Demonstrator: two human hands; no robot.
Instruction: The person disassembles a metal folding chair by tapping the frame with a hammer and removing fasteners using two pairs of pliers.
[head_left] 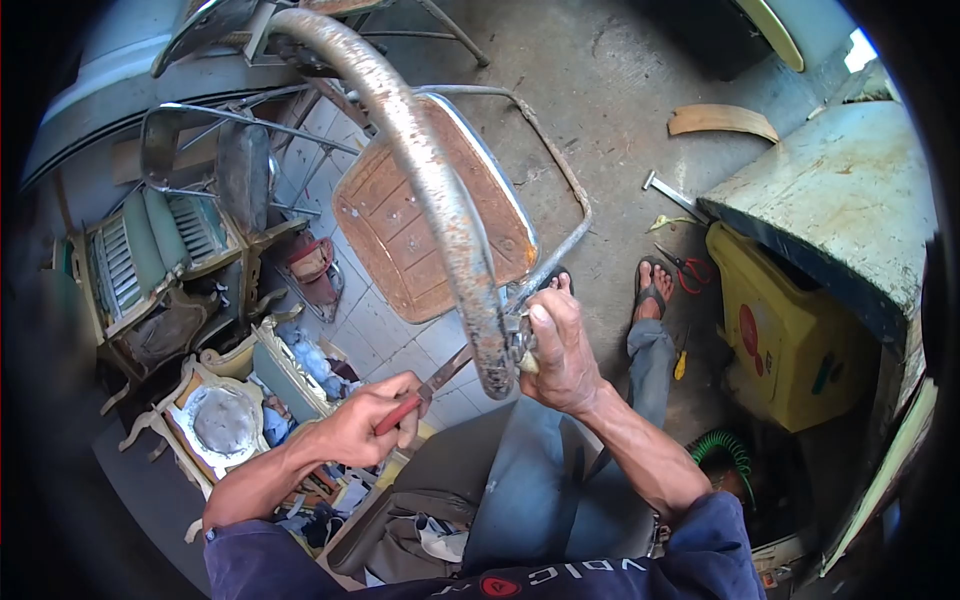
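Note:
My left hand (375,420) is closed around a red-handled tool (412,402). Its flat metal shaft points up and right, reaching the rusty, flaking chair tube (440,190). Whether the tip touches the tube or passes behind it, I cannot tell. On the tube's other side, my right hand (565,350) is closed at a small metal fitting (520,343) near the tube's lower end. Its fingers hide part of the fitting, and something pale shows under them. Beyond the tube lies the chair's rusty brown seat panel (425,210), joined to a bent metal frame (575,185).
Red-handled scissors (688,268), a yellow-handled screwdriver (682,362) and a hammer (675,195) lie on the floor at right. A yellow bin (775,330) stands under a worn bench (840,190). Wooden furniture frames (215,415) crowd the left; a green coiled hose (725,450) is lower right.

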